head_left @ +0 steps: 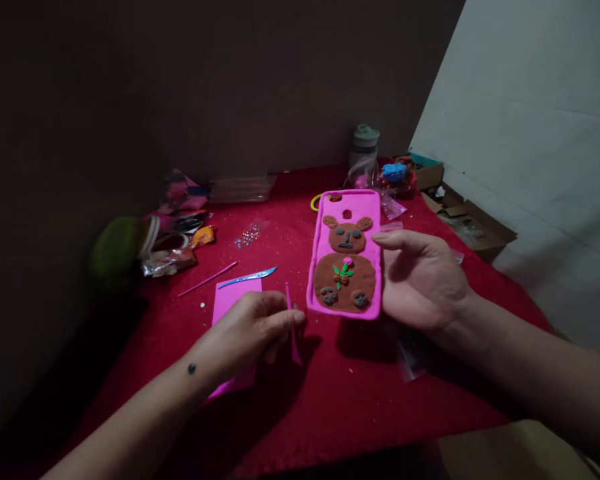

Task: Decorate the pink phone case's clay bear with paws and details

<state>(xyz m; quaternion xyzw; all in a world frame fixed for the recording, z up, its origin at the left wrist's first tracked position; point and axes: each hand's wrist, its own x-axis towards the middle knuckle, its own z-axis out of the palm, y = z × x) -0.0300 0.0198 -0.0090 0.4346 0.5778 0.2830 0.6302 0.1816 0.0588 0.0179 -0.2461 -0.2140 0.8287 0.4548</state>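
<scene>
My right hand (425,277) holds up a pink phone case (325,250) by its right side, thumb on the edge and the other fingers hidden behind. On the case is a brown clay bear (325,273) with grey eyes, mouth and paw pads, and a pink flower with green leaves at its chest. Between the thumb and fingers of my left hand (260,323) is a thin pink modelling tool (295,350), pointing down with its wider end. Under that hand lies a pink sheet (227,303), with a blue modelling knife (247,277) across its top.
A pink stick (207,279) and a patch of small gems (247,235) lie on the red cloth (380,407). Clay packets (170,261) are at left, a clear plastic box (243,188) behind. A bottle (365,140), blue clay (394,173) and cardboard boxes (485,230) stand at back right.
</scene>
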